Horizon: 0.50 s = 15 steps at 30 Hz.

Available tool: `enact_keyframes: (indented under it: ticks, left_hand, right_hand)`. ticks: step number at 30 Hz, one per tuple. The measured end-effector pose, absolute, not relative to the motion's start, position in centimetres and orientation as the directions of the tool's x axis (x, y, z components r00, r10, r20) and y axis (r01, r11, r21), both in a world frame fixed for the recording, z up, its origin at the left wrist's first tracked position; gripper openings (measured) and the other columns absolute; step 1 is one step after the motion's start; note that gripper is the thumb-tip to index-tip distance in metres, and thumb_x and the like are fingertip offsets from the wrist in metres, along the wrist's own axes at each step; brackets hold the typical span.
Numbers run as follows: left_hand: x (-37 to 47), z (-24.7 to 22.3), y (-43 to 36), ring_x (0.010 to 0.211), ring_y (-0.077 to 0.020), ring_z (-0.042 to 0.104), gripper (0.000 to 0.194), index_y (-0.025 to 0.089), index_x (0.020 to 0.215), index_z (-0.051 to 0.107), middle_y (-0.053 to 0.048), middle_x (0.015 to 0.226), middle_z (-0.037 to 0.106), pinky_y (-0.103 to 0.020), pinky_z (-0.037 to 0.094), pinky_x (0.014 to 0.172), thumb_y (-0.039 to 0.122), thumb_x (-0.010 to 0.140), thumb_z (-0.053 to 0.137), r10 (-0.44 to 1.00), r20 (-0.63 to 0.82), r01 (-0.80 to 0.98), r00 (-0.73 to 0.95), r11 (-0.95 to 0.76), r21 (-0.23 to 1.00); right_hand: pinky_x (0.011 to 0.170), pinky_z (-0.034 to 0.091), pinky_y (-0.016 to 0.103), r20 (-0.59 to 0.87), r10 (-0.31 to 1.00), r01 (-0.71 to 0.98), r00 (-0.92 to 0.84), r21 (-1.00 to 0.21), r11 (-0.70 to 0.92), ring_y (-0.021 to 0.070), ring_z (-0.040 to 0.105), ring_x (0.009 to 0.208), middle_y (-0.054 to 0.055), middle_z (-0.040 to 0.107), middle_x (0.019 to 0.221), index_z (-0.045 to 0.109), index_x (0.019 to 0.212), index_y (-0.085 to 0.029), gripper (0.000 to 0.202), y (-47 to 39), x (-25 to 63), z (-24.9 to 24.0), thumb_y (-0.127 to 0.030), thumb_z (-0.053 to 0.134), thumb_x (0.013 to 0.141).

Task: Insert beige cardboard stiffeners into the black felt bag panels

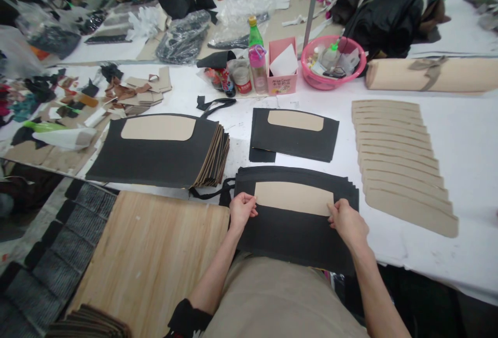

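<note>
Here, left hand and right hand pinching tan panel, atop black stack.

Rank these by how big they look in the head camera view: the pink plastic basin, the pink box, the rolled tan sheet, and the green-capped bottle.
1. Rolled tan sheet, clearly largest.
2. Pink plastic basin.
3. Pink box.
4. Green-capped bottle, partly hidden, so its rank against the box is unsure.

Black panel w/ tan patch, pink basin, pale woodgrain board, white table
</note>
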<state>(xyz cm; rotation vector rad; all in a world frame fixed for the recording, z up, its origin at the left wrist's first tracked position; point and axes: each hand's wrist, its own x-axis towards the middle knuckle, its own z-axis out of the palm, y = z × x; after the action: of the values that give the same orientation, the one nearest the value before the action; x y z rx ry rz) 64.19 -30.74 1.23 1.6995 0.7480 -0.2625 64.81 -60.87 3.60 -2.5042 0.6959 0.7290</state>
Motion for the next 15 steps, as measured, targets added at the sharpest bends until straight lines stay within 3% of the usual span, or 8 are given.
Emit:
enact_keyframes:
  ticks: [4,6,8,11,15]
  left_hand:
    - [63.7,1.3,-30.9,0.041,-0.0116,0.058,0.027,0.019,0.072,0.054,0.003,0.055,0.059,-0.020,0.042,0.038,0.044,0.080,0.061,0.332,-0.497,0.585,0.801,-0.260,0.769]
    - [63.6,1.7,-31.2,0.050,-0.0132,0.062,0.020,0.020,0.075,0.056,0.001,0.062,0.062,-0.023,0.048,0.048,0.037,0.085,0.056,0.335,-0.355,0.486,0.873,-0.528,0.696]
    - [63.6,2.0,-31.9,0.074,-0.0181,0.068,0.013,0.021,0.085,0.062,-0.005,0.081,0.069,-0.030,0.055,0.067,0.026,0.088,0.051,0.243,-0.151,0.286,0.958,-0.802,0.524]
    - [64.0,2.1,-33.2,0.117,-0.0254,0.060,0.032,0.019,0.114,0.062,-0.012,0.121,0.067,-0.041,0.050,0.098,0.011,0.089,0.043,-0.083,0.030,-0.089,0.996,-0.948,0.305]
    - [64.5,1.4,-34.6,0.138,-0.0238,0.045,0.049,0.014,0.138,0.047,-0.013,0.143,0.054,-0.043,0.041,0.113,0.008,0.090,0.040,-0.442,0.035,-0.438,0.896,-0.868,0.233]
  right_hand:
    - [0.059,0.041,0.032,-0.583,-0.341,-0.528,0.737,-0.182,-0.830,0.0203,0.064,0.059,0.000,0.065,0.062,0.053,0.086,-0.024,0.027,-61.2,64.8,4.0,-0.048,0.043,0.094]
    - [0.060,0.042,0.033,-0.490,-0.390,-0.488,0.780,-0.085,-0.868,0.0242,0.066,0.068,0.004,0.068,0.070,0.055,0.092,-0.023,0.028,-60.8,64.5,4.3,-0.049,0.043,0.094]
    - [0.062,0.045,0.035,-0.312,-0.370,-0.402,0.875,-0.042,-0.915,0.0278,0.067,0.082,0.010,0.070,0.088,0.056,0.101,-0.021,0.026,-59.7,64.0,4.1,-0.042,0.042,0.095]
    - [0.082,0.049,0.040,-0.054,-0.108,-0.115,0.993,-0.136,-0.984,0.0292,0.060,0.113,0.016,0.065,0.119,0.057,0.117,-0.016,0.030,-56.5,63.4,2.7,-0.025,0.037,0.096]
    - [0.112,0.036,0.043,0.105,0.261,0.280,0.960,-0.291,-0.915,0.0247,0.041,0.139,0.012,0.051,0.145,0.044,0.142,-0.015,0.049,-51.7,63.3,0.0,-0.013,0.031,0.094]
